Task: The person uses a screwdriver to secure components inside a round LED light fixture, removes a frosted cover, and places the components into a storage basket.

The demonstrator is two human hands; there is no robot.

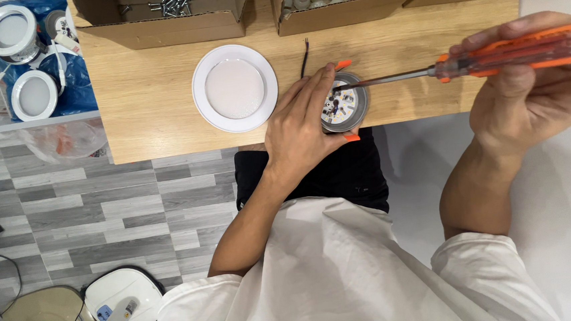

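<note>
Your left hand wraps the small round lamp housing at the table's near edge; your right hand is closed on an orange screwdriver, tip inside the housing. It's probably light and rigid, with a delicate board inside, so grip the rim. A white diffuser ring lies beside it; cardboard boxes line the far edge above grey plank flooring.

Person seen from above: loose white short-sleeved shirt with dark print at the lower frame edge, cut off and unreadable; dark garment, probably shorts or trousers, at the lap. Left hand has bright orange nails; right hand and both forearms are bare.
</note>
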